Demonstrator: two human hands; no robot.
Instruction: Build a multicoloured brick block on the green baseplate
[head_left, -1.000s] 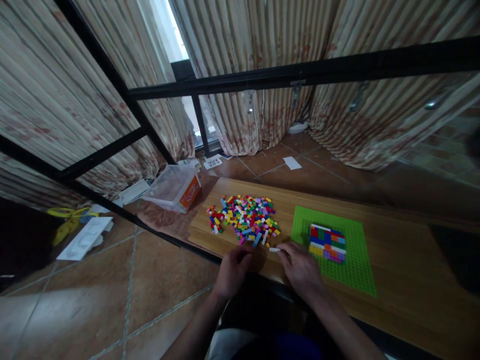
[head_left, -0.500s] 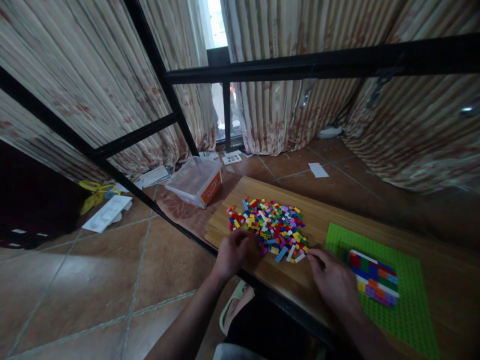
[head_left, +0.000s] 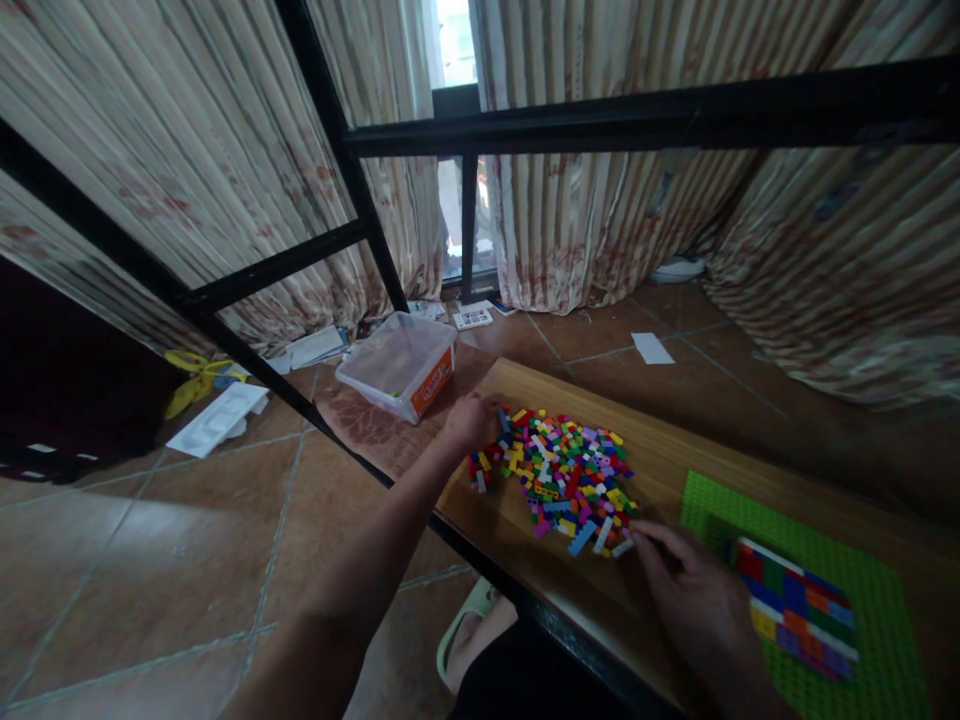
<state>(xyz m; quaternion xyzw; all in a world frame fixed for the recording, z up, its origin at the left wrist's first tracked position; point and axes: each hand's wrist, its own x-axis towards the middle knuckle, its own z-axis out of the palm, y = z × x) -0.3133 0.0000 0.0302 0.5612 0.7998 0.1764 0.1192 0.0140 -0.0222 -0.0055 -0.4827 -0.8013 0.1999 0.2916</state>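
A loose pile of small, many-coloured toy building bricks [head_left: 570,470] lies on the wooden tabletop [head_left: 495,525]. My left hand [head_left: 472,422] is at the pile's far left edge, beside a blue brick [head_left: 504,420]; its fingers are mostly hidden behind the hand. My right hand [head_left: 694,595] stays at the pile's right corner, thumb and forefinger pinched together next to a white brick [head_left: 622,548]. Whatever sits in that pinch is too small to make out. Right of this hand, a block of joined bricks [head_left: 799,610] rests on a green studded baseplate [head_left: 885,590].
A clear plastic box [head_left: 397,365] with an orange label stands on a patterned mat [head_left: 360,430] left of the table. Black metal bars [head_left: 600,137] run in front of the curtains. Papers [head_left: 652,348] and a white tray [head_left: 217,420] lie on the tiled floor.
My left hand has moved away from me, from the pile's near left side to its far left edge. The right hand keeps its pinch at the pile's corner. The view has shifted slightly.
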